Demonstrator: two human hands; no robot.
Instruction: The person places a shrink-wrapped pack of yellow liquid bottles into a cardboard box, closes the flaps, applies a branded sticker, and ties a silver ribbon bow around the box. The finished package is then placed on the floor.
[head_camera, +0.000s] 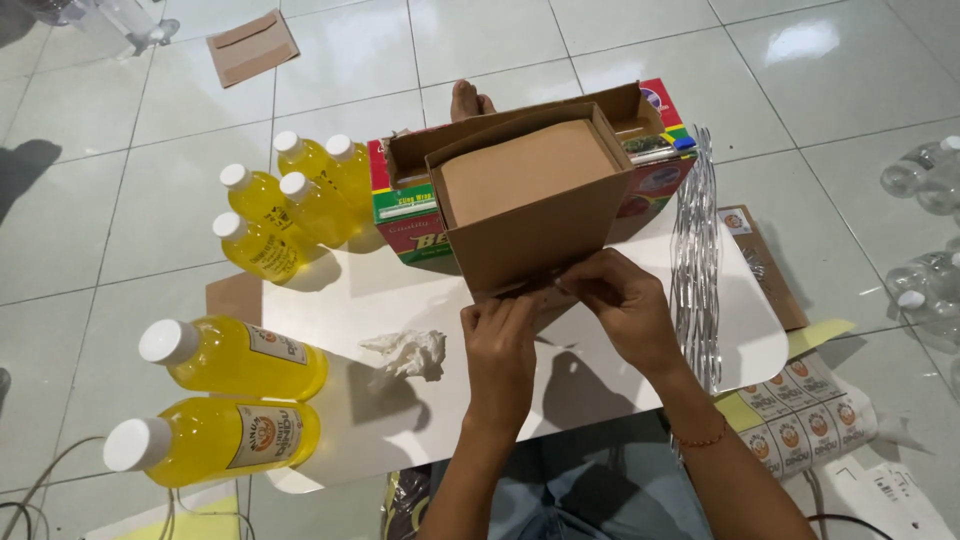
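Right at the near edge of the white board (420, 300) on the tiled floor, I'm watching both hands working the bottom lip of a plain brown cardboard box (530, 215). The left hand (497, 345) is pinching the lower edge from below, fingers curled onto it, and the right hand (622, 300) is gripping the same edge just beside it, thumb and fingertips closed on the cardboard. Looks to me like they're holding it tipped so the near edge is easy to get at. The box is leaning away from the person, open mouth facing up and slightly toward the camera, long axis running left to right.

Just left of the hands a crumpled white tissue (408, 353) is lying on the board. Further left, two big yellow bottles with white caps (225, 395) are lying on their sides, caps pointing left. Behind the box a colourful red and green printed carton (400, 205) is propping it up, touching it, I think. Beyond that, five smaller yellow bottles (295, 195) are standing upright in a cluster. On the right a shiny silver crinkled strip (695, 250) is running front to back.
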